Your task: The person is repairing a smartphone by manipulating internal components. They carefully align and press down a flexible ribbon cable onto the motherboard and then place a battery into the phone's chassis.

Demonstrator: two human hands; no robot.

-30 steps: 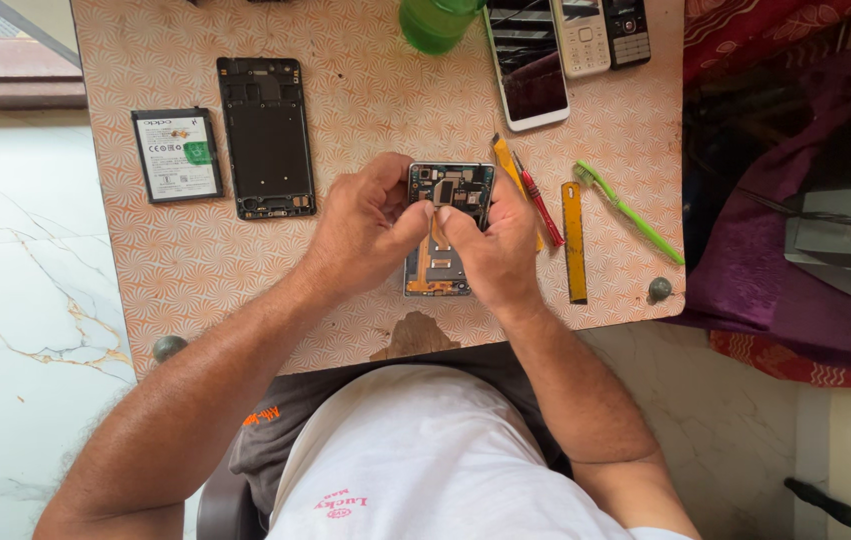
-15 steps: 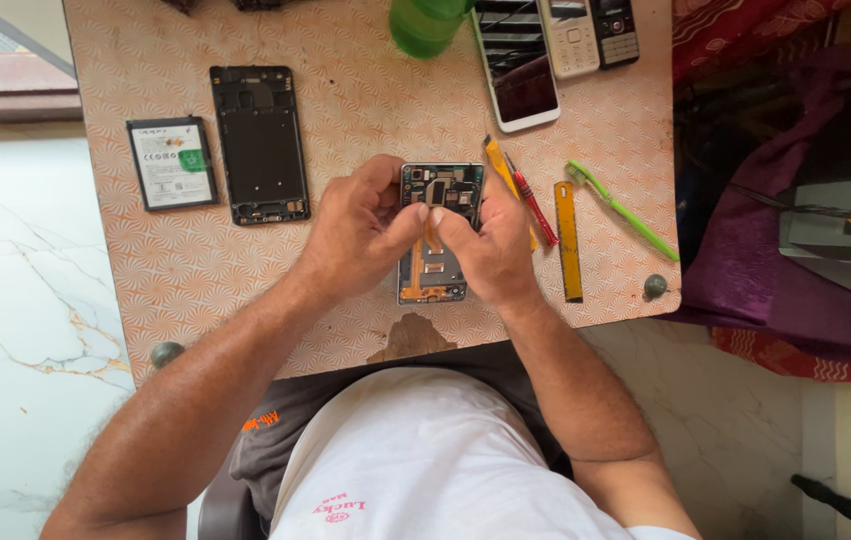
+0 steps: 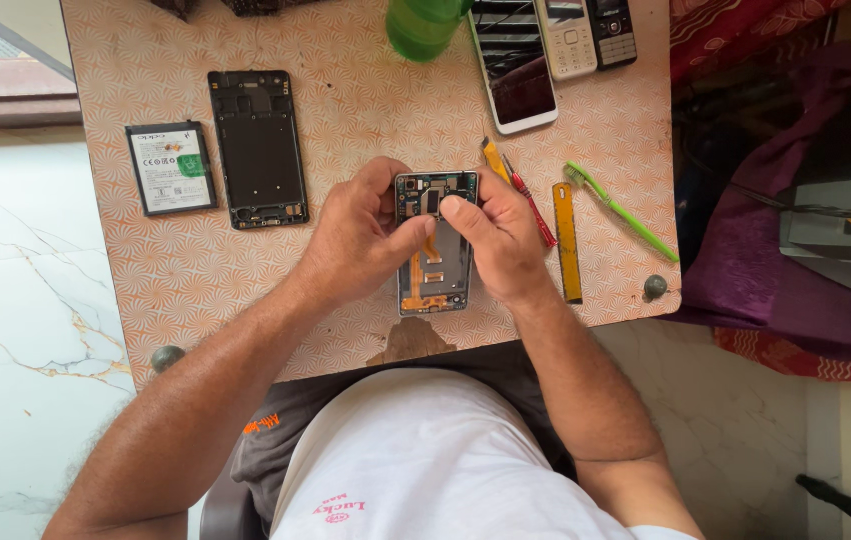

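The opened phone body lies face down near the front edge of the patterned surface, its circuit board and orange flex cable exposed. Both hands are closed around its upper half. The left hand grips the left side, thumb laid across the middle of the board. The right hand holds the right side, its thumb pressing on a small part near the phone body's top; whether anything is pinched under that thumb cannot be told.

Over the past second the phone body has kept its place and the hands have stayed clamped on it; only the thumbs seem to have shifted slightly on the board, so the work looks like steady fiddling at one spot, not a new step.

Just right of the phone body lie a red-handled screwdriver, a yellow pry tool and, further right, a green toothbrush. To its upper left rest a black back frame and, beyond that, a loose battery. Above it stand a green bottle, a white smartphone and two keypad phones.
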